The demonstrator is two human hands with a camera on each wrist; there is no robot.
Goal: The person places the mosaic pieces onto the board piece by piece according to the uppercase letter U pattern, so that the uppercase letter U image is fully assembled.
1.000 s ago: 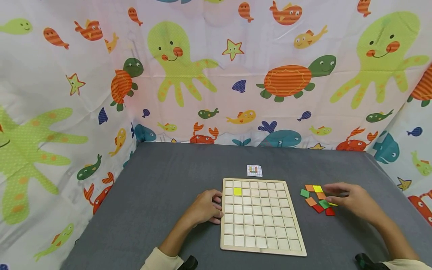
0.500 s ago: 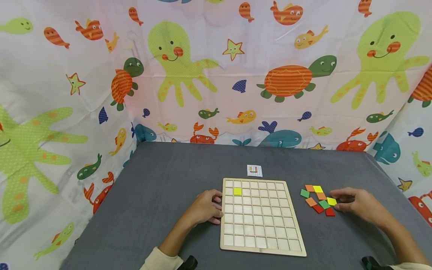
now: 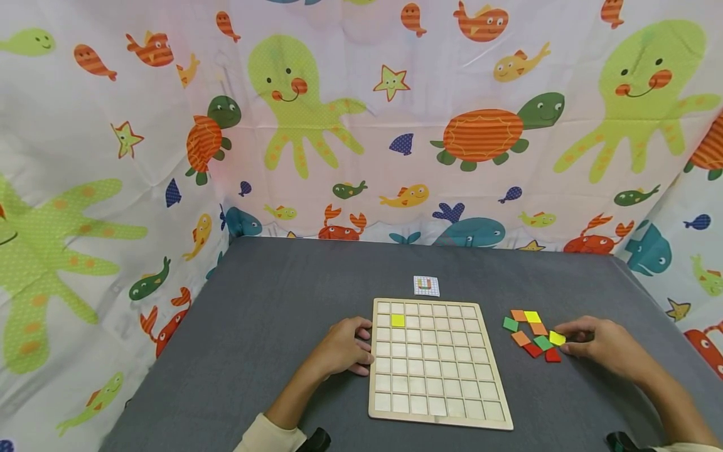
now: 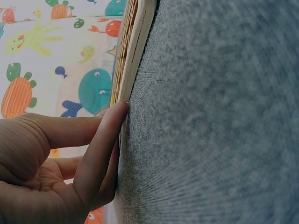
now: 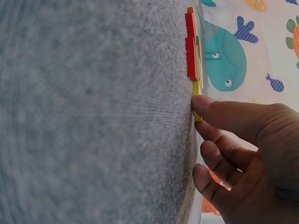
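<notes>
My left hand (image 3: 337, 349) rests at the left side of a wooden grid board (image 3: 440, 420), its fingertips touching the edge. The left wrist view shows the left hand (image 4: 60, 158) against the side of the board (image 4: 138, 51). One yellow tile (image 3: 398, 321) sits in a cell near the board's upper left. My right hand (image 3: 610, 346) pinches another yellow tile (image 3: 557, 338) at the right of a loose tile group. In the right wrist view, the thumb (image 5: 219, 112) covers part of this yellow tile (image 5: 197, 88).
Orange (image 3: 520, 338), green (image 3: 543, 343) and red tiles (image 3: 553, 356) lie close together right of the board. Behind the board is a small card (image 3: 426, 286) with a grid pattern. A sea-animal curtain (image 3: 361, 144) borders the grey table (image 3: 271, 301).
My right hand has drawn back slightly to the right and nearer, and the yellow tile at its fingertips has shifted a little right. My left hand and the board stay still.
</notes>
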